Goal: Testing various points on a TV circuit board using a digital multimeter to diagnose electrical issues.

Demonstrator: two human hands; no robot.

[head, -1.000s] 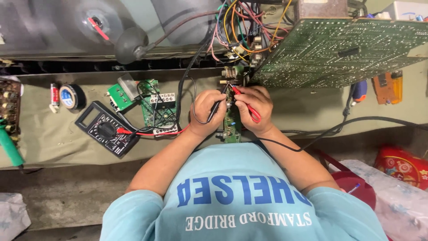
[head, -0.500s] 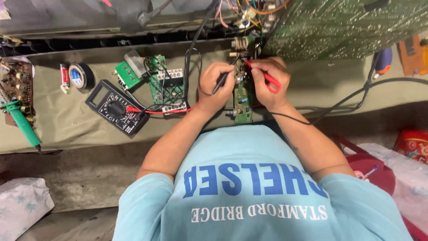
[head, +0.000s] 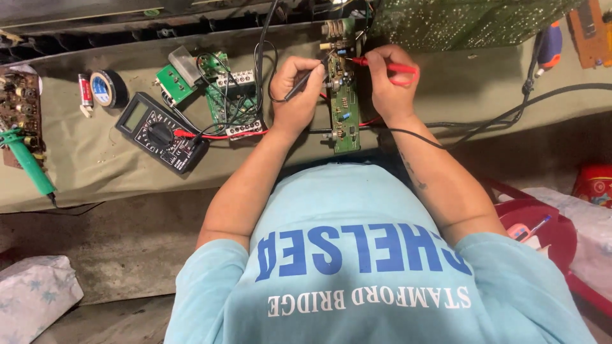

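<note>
My left hand (head: pixel 294 95) grips a black test probe (head: pixel 307 78), its tip pointing at the top of a narrow green circuit board (head: pixel 345 118) lying on the olive-covered bench (head: pixel 95 172). From the right, my right hand (head: pixel 390 89) holds a red test probe (head: pixel 386 65) whose tip touches the same upper end of the board. Red and black leads run left from the probes to a black multimeter (head: pixel 160 132) lying face up.
A second green board with white connectors (head: pixel 233 102) lies between the multimeter and my left hand. A tape roll (head: pixel 107 88) and a green-handled soldering iron (head: pixel 29 162) sit far left. A large circuit board (head: pixel 459 19) is propped at top right, a red tub (head: pixel 542 232) lower right.
The camera has tilted, so the bench and the boards sit lower and closer in view. Both hands keep their probes on the narrow board's upper end.
</note>
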